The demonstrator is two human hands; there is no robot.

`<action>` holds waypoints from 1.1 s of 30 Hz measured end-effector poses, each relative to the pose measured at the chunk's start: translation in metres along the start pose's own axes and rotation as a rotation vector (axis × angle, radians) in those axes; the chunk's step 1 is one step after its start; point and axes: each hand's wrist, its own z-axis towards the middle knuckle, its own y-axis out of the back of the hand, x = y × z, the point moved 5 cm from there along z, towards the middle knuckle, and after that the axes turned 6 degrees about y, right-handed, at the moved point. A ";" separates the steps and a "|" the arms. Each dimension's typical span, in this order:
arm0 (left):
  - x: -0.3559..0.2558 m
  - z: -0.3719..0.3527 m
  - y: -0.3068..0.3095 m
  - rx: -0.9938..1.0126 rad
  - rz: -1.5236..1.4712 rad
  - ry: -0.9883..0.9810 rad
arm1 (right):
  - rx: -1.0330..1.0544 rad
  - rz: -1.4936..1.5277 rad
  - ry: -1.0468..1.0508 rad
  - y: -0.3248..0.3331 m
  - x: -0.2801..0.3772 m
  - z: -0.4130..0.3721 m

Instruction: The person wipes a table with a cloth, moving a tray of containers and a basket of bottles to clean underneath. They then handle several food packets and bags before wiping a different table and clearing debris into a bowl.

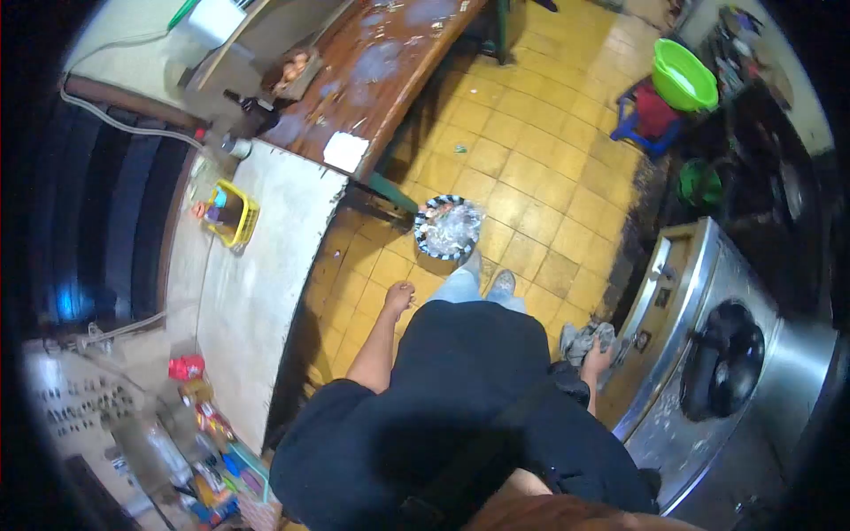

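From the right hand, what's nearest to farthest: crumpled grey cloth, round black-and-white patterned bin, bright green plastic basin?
1. Crumpled grey cloth: gripped in the right hand.
2. Round black-and-white patterned bin: floor, by the feet.
3. Bright green plastic basin: far ahead, right side.

Cloth (580,338) beside the washer (708,292) at right, bin (449,228) ahead, counter (266,274) left.

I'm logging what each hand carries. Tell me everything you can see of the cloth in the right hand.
The grey cloth is a crumpled, soft-looking rag, mottled grey with paler folds. The right hand grips it in a bunch at the person's side, over the yellow tiled floor and close beside the metal appliance; whether it touches that is unclear.
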 end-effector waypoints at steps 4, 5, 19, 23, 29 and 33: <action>0.000 0.024 -0.011 0.033 -0.106 0.014 | 0.321 -0.258 0.312 -0.040 -0.011 0.029; -0.001 0.028 -0.013 0.040 -0.118 0.040 | 0.364 -0.313 0.385 -0.051 -0.014 0.041; -0.044 0.100 -0.054 -0.028 -0.230 0.042 | 0.236 -0.285 0.194 -0.043 0.165 0.156; -0.023 0.202 -0.098 0.028 -0.578 0.245 | 0.179 0.152 0.347 -0.070 0.260 0.230; -0.201 0.200 -0.060 -0.090 -0.460 0.093 | 0.254 0.402 0.665 -0.120 0.532 0.273; -0.234 0.258 -0.056 0.140 -1.020 0.002 | 0.290 0.594 0.821 -0.178 0.684 0.285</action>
